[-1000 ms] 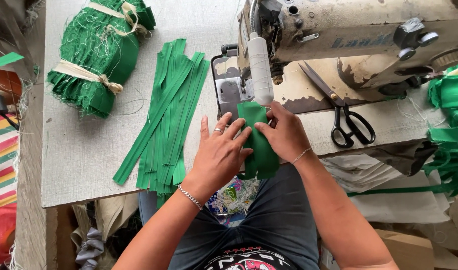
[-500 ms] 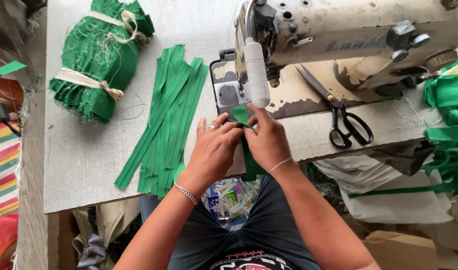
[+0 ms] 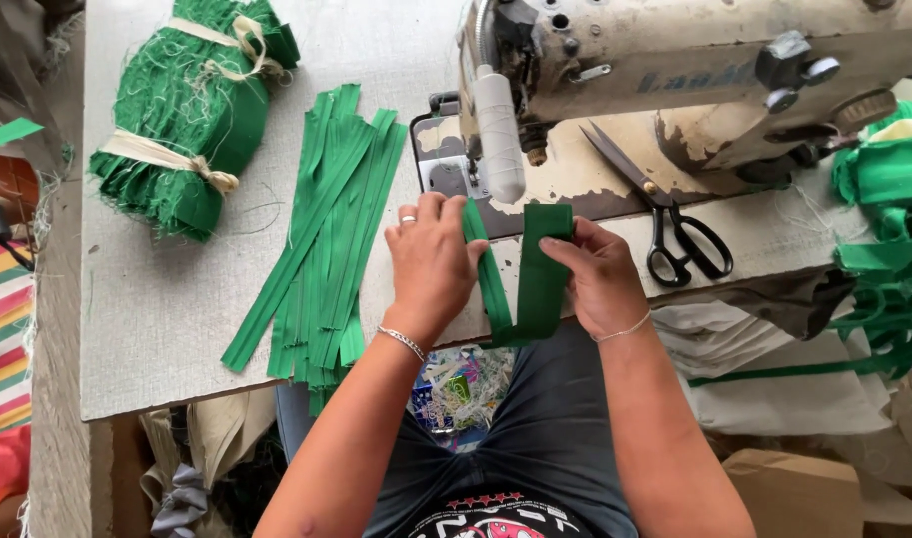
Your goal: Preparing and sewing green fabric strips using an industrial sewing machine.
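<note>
Both hands worked at the front edge of the grey sewing table [image 3: 177, 329], directly before the worn cream-coloured industrial sewing machine [image 3: 695, 70].

Left hand [image 3: 431, 264]: fingers curled down, pinching the narrow left leg of a folded green fabric strip [image 3: 536, 274] near its upper end. Ring on one finger, thin bracelet at the wrist.

Right hand [image 3: 601, 274]: thumb and fingers pinching the wider right leg of the same strip, grip near its top.

The strip was folded into a V or U shape. Both free ends pointed away from the person, toward the machine bed; the fold hung at the near table edge, just over the lap. Long axis of each leg ran roughly front to back, the left leg slanting slightly leftward as it rose. The upper ends lay close to the metal plate under the machine head, near the white thread spool [image 3: 499, 134]; I could not tell whether they touched the plate.

To the left of the hands, a loose pile of long green ribbon strips [image 3: 326, 239] lay flat on the table, long axes running near to far with a slight tilt to the right. Further left, a bundle of frayed green cloth pieces tied with pale bands [image 3: 187, 110]. Right of the hands, black-handled scissors [image 3: 665, 219] lay on the machine bed, blades pointing up-left. More green fabric heaped at the far right edge [image 3: 890, 189].
</note>
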